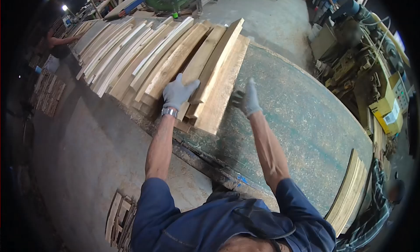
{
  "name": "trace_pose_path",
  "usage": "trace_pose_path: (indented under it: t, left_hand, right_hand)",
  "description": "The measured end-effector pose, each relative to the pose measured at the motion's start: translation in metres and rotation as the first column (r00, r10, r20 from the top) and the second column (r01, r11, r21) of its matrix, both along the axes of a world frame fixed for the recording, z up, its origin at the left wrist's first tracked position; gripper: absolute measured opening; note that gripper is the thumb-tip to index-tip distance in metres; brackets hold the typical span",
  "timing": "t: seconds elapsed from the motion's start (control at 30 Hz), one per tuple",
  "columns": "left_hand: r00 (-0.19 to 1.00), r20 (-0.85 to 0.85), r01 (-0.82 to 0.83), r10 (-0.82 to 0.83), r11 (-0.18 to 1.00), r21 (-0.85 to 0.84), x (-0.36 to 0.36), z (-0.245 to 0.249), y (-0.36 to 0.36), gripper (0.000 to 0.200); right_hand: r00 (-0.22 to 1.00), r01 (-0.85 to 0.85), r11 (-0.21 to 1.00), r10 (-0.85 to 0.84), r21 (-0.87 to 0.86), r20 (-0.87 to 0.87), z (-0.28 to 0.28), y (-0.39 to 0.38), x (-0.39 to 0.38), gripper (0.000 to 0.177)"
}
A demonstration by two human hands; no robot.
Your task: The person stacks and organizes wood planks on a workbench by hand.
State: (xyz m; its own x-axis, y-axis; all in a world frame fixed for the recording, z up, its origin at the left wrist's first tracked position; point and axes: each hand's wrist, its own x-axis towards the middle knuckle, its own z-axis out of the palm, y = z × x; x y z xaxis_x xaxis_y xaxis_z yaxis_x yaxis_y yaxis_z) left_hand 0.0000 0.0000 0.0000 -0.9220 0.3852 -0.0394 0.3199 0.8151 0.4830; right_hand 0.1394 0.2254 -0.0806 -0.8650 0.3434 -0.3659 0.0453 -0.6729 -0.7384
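My left hand [178, 93], in a grey glove with a metal watch at the wrist, rests on the near part of a wooden plank [203, 55] in a stack. Its thumb is spread away from the fingers, and no firm grip shows. A thicker board [222, 55] lies just to the right, on top of a wide flat board [221, 101] at the stack's right edge. My right hand [248, 98], also gloved, hovers over the green tabletop [297, 116] beside that wide board. Its fingers are apart and it holds nothing.
More wooden strips [118, 50] run leftward in a long row. Several boards [348, 193] lie at the table's right end. A yellow machine [391, 109] stands at the right. A co-worker's arm [63, 41] reaches in at far left; another person's sleeve [372, 221] shows lower right.
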Motion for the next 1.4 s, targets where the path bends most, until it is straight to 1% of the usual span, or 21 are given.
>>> trace_pose_path:
  t: [0.03,0.07,0.1,0.17,0.27,0.3,0.4,0.5,0.67,0.77,0.8,0.83,0.9,0.93,0.97,1.03,1.13,1.23,1.27,1.37,1.4]
  left_hand:
    - [1.000,-0.014,0.023,-0.022,0.997,0.077,0.013,-0.021,0.004,0.099]
    - [0.998,-0.043,0.049,-0.043,0.987,0.155,0.024,-0.048,0.010,0.098]
    - [0.998,-0.048,0.047,-0.038,0.977,0.209,-0.027,-0.032,-0.011,0.096]
    - [0.998,-0.051,0.047,-0.035,0.967,0.249,0.010,-0.063,0.007,0.088]
    - [0.989,0.048,0.117,-0.142,0.929,0.350,0.068,-0.044,0.044,0.078]
    - [0.987,0.037,0.132,-0.154,0.930,0.343,0.079,-0.046,0.054,0.076]
    - [0.979,-0.066,0.206,-0.195,0.930,0.306,0.128,-0.057,0.078,0.075]
    - [0.968,0.008,0.241,-0.251,0.937,0.253,0.194,-0.066,0.089,0.080]
    - [0.828,0.096,0.523,-0.553,0.822,0.224,0.287,-0.084,0.141,0.091]
    - [0.673,0.123,0.739,-0.729,0.671,-0.067,0.341,-0.077,0.162,0.093]
    - [0.662,0.060,0.742,-0.747,0.643,-0.187,0.358,-0.066,0.166,0.090]
    - [0.629,-0.048,0.767,-0.776,0.629,-0.129,0.365,-0.081,0.173,0.085]
    - [0.635,-0.093,0.757,-0.767,0.593,0.276,0.372,-0.107,0.198,0.079]
    - [0.598,-0.136,0.794,-0.790,0.560,0.239,0.385,-0.096,0.206,0.077]
    - [0.559,-0.190,0.827,-0.807,0.528,0.195,0.394,-0.084,0.218,0.075]
    - [0.489,-0.214,0.872,-0.846,0.478,0.103,0.415,-0.060,0.238,0.072]
    - [0.408,-0.061,0.909,-0.911,0.411,-0.065,0.447,-0.052,0.259,0.068]
    - [0.518,0.013,0.848,-0.855,0.512,-0.139,0.451,-0.058,0.261,0.065]
    - [0.542,-0.010,0.835,-0.840,0.540,-0.107,0.446,-0.070,0.262,0.064]
    - [0.574,-0.054,0.817,-0.817,0.576,-0.033,0.437,-0.086,0.260,0.066]
    - [0.595,-0.016,0.802,-0.804,0.595,-0.048,0.442,-0.085,0.258,0.069]
  right_hand:
    - [1.000,-0.022,0.999,0.023,-0.036,0.014,-0.004,-0.005,-0.001,0.099]
    - [0.989,0.142,0.989,-0.140,0.041,-0.042,0.030,-0.030,0.010,0.089]
    - [0.969,0.188,0.982,-0.180,0.033,-0.168,0.027,-0.055,-0.046,0.084]
    - [0.954,0.283,0.933,-0.249,0.223,-0.166,-0.004,-0.042,-0.018,0.077]
    - [0.978,0.191,0.976,-0.181,0.100,-0.102,0.006,-0.028,0.057,0.072]
    - [0.984,0.136,0.987,-0.125,0.083,-0.124,0.008,-0.021,0.071,0.071]
    - [0.950,0.308,0.944,-0.298,0.120,-0.097,0.000,-0.031,0.136,0.077]
    - [0.909,0.398,0.860,-0.417,0.321,-0.011,0.006,-0.039,0.219,0.086]
    - [0.818,0.495,0.731,-0.574,0.470,0.031,0.009,-0.026,0.345,0.091]
    - [0.608,0.284,0.593,-0.719,0.754,0.337,-0.008,0.004,0.425,0.093]
    - [0.367,-0.116,0.405,-0.831,0.907,0.418,0.014,0.012,0.448,0.095]
    - [0.411,-0.120,0.305,-0.851,0.945,0.327,0.007,0.015,0.467,0.097]
    - [0.507,-0.133,0.103,-0.848,0.986,0.157,-0.013,0.016,0.497,0.101]
    - [0.513,-0.239,0.380,-0.732,0.894,0.448,0.016,-0.002,0.496,0.105]
    - [0.408,-0.409,0.338,-0.763,0.848,0.501,-0.006,-0.009,0.499,0.108]
    - [0.454,-0.233,0.401,-0.761,0.886,0.463,0.002,-0.017,0.506,0.107]
    - [0.551,-0.227,0.346,-0.725,0.910,0.413,-0.015,-0.012,0.531,0.109]
    - [0.422,-0.158,0.394,-0.802,0.906,0.422,-0.025,-0.011,0.551,0.099]
    - [0.456,-0.105,0.307,-0.830,0.946,0.320,-0.026,-0.010,0.560,0.084]
    - [0.605,0.189,0.424,-0.761,0.886,0.235,-0.018,-0.008,0.588,0.071]
    - [0.657,0.158,0.252,-0.748,0.955,0.089,-0.021,-0.002,0.599,0.061]
